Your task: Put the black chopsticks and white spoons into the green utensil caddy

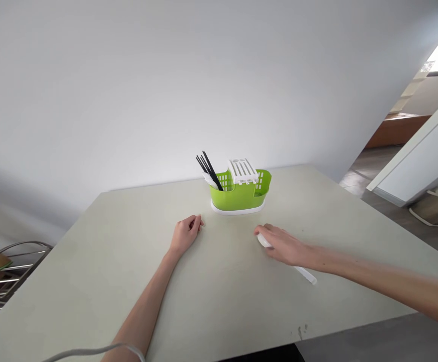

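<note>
Grey cable up front, white utensil in the right hand

A grey cable point(90, 350) crosses the left forearm nearest the camera. The left hand point(187, 232) rests loosely curled; whether its fingers enclose anything cannot be told. The right hand point(281, 245) is closed around a white utensil point(264, 241), low over the worktop point(219, 291); a white handle point(306, 275) shows below the wrist. Beyond and between the hands stands a green basket point(241, 199) with a white slotted top point(243, 171), black chopsticks point(213, 173) leaning in its left end. The pale worktop meets a plain wall point(166, 90); a metal rack point(11, 266) stands left, dark floor point(386, 203) shows right.
</note>
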The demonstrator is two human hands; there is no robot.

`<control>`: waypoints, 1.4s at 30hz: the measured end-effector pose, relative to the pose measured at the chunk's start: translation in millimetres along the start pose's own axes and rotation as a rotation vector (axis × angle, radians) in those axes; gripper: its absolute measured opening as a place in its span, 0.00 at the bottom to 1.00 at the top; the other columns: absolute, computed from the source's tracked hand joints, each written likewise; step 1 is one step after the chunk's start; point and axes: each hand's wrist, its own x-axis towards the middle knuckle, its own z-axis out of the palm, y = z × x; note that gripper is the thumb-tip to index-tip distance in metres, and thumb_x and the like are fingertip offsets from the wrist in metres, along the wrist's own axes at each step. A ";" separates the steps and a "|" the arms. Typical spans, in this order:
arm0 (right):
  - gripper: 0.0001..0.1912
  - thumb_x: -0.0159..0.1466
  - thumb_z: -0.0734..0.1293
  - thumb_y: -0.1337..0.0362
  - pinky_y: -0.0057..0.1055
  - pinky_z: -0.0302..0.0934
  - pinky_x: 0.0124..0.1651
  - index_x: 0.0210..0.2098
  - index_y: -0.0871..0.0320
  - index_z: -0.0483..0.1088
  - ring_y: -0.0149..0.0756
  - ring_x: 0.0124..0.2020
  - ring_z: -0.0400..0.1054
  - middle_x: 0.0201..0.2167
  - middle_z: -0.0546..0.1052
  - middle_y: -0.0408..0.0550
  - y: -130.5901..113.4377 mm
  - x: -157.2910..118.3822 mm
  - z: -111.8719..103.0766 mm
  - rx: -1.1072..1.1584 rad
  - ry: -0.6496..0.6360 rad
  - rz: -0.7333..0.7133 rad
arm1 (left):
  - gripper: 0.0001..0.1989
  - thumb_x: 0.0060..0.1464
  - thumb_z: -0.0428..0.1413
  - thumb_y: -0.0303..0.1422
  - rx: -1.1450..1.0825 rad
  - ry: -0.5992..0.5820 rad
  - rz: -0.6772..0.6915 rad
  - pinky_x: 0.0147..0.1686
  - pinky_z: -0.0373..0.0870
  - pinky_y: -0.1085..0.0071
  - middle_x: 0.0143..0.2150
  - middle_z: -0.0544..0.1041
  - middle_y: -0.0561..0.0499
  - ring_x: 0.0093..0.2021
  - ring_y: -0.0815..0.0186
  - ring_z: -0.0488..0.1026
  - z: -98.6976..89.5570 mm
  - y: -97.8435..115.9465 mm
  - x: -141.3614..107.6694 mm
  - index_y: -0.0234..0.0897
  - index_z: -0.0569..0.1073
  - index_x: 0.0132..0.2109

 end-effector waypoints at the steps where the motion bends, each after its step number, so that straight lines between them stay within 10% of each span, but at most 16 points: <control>1: 0.24 0.63 0.63 0.73 0.35 0.62 0.47 0.58 0.54 0.65 0.45 0.51 0.71 0.56 0.72 0.56 -6.2 -1.1 -3.9 0.031 -0.016 -0.007 | 0.25 0.68 0.46 0.50 0.000 -0.001 0.000 0.31 0.63 0.70 0.25 0.73 0.54 0.25 0.67 0.66 0.0 -0.2 0.0 0.39 0.75 0.32; 11: 0.28 0.65 0.70 0.58 0.33 0.63 0.38 0.63 0.49 0.62 0.36 0.37 0.68 0.47 0.73 0.48 -72.4 -11.1 -50.5 0.445 -0.089 0.051 | 0.25 0.68 0.46 0.49 0.013 -0.005 0.001 0.32 0.63 0.70 0.25 0.74 0.54 0.25 0.67 0.66 0.4 -1.0 -0.8 0.40 0.75 0.31; 21: 0.22 0.77 0.54 0.44 0.36 0.70 0.43 0.47 0.56 0.67 0.37 0.39 0.76 0.46 0.78 0.53 -92.9 -1.9 -82.1 0.600 -0.053 -0.333 | 0.24 0.68 0.46 0.48 0.020 0.003 0.016 0.32 0.63 0.70 0.25 0.74 0.53 0.26 0.66 0.68 0.8 -1.8 -1.1 0.40 0.76 0.31; 32: 0.20 0.76 0.59 0.50 0.28 0.56 0.32 0.46 0.54 0.78 0.29 0.26 0.66 0.40 0.82 0.43 -116.1 22.1 -142.8 0.157 0.523 -0.445 | 0.25 0.68 0.46 0.49 0.018 -0.006 0.014 0.31 0.63 0.70 0.26 0.76 0.53 0.25 0.67 0.66 0.2 -3.5 -1.4 0.40 0.76 0.32; 42: 0.16 0.76 0.61 0.54 0.29 0.61 0.36 0.49 0.54 0.77 0.36 0.33 0.76 0.41 0.81 0.46 -104.2 58.4 -142.3 0.132 0.787 -0.482 | 0.25 0.68 0.45 0.49 0.016 -0.013 0.020 0.31 0.63 0.70 0.26 0.76 0.53 0.25 0.66 0.66 1.4 -5.3 -1.7 0.40 0.76 0.32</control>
